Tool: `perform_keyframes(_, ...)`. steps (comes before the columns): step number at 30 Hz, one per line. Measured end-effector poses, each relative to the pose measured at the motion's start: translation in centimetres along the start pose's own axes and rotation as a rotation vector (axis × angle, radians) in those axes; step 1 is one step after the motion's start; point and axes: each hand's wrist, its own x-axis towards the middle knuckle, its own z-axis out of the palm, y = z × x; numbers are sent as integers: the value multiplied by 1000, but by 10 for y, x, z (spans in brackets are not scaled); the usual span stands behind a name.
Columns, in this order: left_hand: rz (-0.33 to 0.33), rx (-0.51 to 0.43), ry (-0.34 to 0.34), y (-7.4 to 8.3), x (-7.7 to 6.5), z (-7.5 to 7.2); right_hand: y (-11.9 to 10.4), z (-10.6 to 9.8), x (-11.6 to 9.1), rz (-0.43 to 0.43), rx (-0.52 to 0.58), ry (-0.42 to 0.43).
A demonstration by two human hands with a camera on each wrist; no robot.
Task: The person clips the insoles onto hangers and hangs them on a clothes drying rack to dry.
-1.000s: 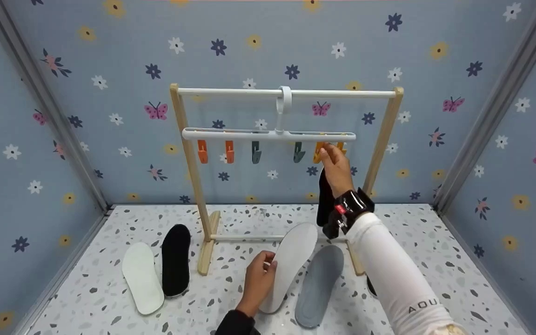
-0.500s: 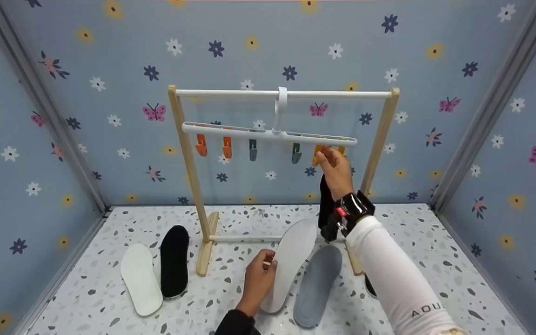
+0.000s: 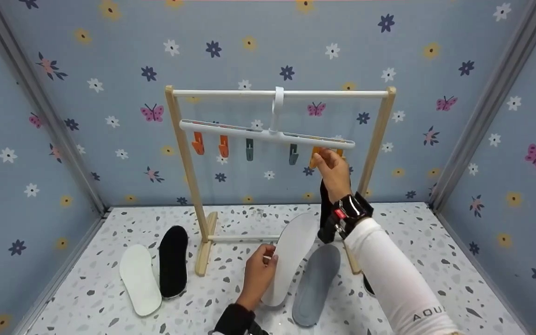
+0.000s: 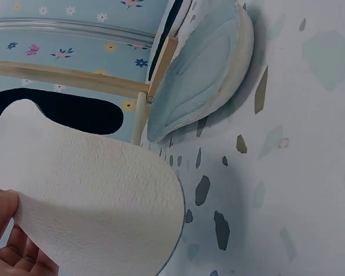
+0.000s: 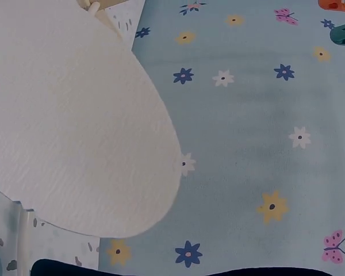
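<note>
My left hand (image 3: 257,277) grips a white insole (image 3: 291,256) by its edge, thumb on the face, and keeps it tilted up off the floor. In the left wrist view, thumb and fingers (image 4: 1,204) sit at the insole's edge. My right hand (image 3: 335,173) pinches a yellow clip (image 3: 314,158) on the white hanger (image 3: 268,135), whose right end dips. A second yellow clip (image 3: 340,151) is partly hidden behind that hand. A black insole (image 3: 325,204) hangs below the hanger's right end, mostly covered by my right hand and wrist.
The hanger hooks over a wooden rack (image 3: 382,135) with orange clips (image 3: 223,146) and green clips (image 3: 249,150). On the speckled floor lie a grey insole (image 3: 316,284), a pale insole (image 3: 140,280) and a black insole (image 3: 173,260). Another dark piece (image 3: 368,284) shows beside my right sleeve.
The hanger's right end has tipped down and its left end up, with my right hand lowering slightly on the yellow clip. My left hand has raised the white insole a little.
</note>
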Motion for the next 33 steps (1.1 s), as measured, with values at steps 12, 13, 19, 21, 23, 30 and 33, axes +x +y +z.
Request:
perform_keyframes(12, -31, -35, 34, 12, 9, 1, -3, 0, -2, 35, 39, -9)
perform_keyframes(13, -29, -39, 39, 13, 10, 2, -3, 0, -3, 35, 49, -5)
perform_keyframes(19, -25, -64, 53, 18, 14, 3, -4, 2, -4, 23, 98, 11)
perform_keyframes(21, -30, -82, 52, 20, 15, 4, -4, 3, -3, 20, 121, 20)
perform_keyframes(23, -31, -101, 50, 22, 16, 4, -4, 4, -4, 22, 142, 31)
perform_keyframes(30, -45, -100, 49, 27, 20, 3, -8, 6, -5, 36, 177, 49)
perform_keyframes(33, -46, -91, 51, 27, 22, 4, -9, 6, -5, 50, 185, 32)
